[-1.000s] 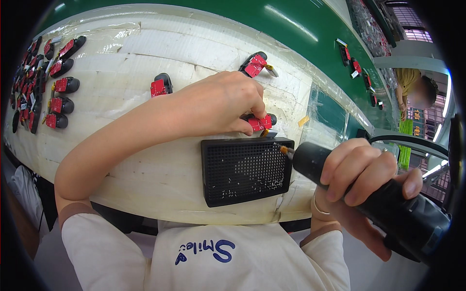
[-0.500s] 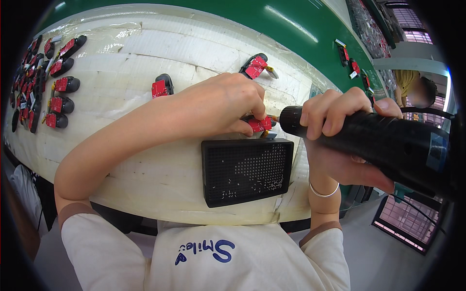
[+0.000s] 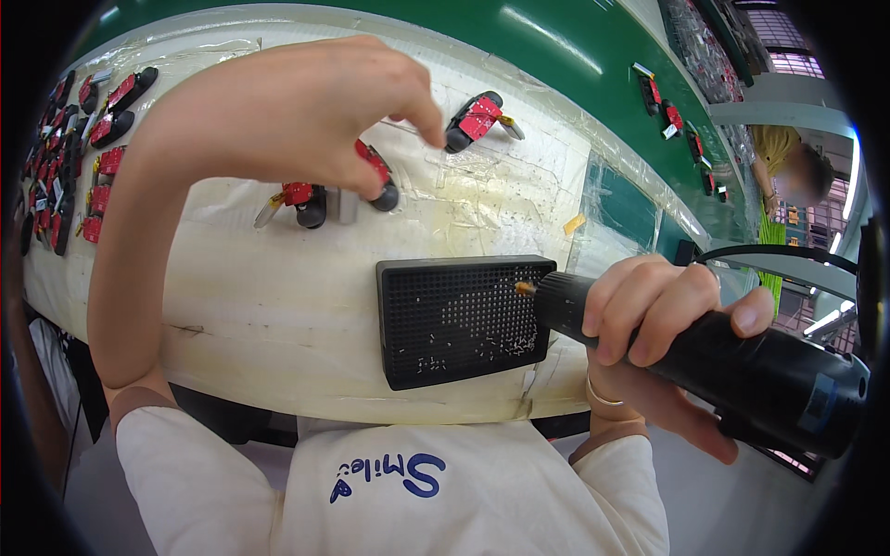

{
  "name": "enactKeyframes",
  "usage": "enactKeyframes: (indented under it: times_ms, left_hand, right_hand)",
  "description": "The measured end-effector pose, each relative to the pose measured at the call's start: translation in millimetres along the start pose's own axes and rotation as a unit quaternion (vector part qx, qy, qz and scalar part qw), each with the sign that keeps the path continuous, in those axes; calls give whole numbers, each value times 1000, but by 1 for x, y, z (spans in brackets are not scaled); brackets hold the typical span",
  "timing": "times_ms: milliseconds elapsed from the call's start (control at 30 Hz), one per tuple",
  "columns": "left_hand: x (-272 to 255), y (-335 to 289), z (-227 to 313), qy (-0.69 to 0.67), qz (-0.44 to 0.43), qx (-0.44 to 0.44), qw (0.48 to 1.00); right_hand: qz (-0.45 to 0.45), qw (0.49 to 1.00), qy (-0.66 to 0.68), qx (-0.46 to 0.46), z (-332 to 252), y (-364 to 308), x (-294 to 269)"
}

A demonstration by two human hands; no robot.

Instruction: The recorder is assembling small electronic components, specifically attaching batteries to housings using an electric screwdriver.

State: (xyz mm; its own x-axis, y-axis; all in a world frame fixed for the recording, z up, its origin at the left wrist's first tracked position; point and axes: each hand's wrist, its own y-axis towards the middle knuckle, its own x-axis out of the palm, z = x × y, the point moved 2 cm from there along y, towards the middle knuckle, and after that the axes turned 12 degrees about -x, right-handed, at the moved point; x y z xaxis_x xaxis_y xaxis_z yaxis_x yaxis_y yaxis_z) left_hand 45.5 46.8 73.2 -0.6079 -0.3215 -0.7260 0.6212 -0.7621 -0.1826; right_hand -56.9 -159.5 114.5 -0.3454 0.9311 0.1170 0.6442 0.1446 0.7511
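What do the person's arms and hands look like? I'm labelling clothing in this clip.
Both arms are bare from short cream sleeves with brown cuffs. The left hand wears nothing. The right hand has a thin bracelet at the wrist. No gloves, and no rings that I can see.

Head-worn view, steeply down, close over workbench (image 3: 278, 306)
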Motion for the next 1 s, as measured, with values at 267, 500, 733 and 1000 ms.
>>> enactKeyframes:
  times_ms: [267,500,733,1000]
  left_hand:
    - [57,26,18,-42,142,43,988]
    - [72,26,28,-88,56,118,988]
    - [68,25,29,-142,59,119,981]
    - [68,17,47,-160,46,177,970]
  right_hand:
    - [11,999,8,51,0,-7,1]
    - [-6,999,0,36,2,-7,-1]
    - [-14,999,0,32,3,-8,-1]
    - [-12,999,5,38,-6,5,3]
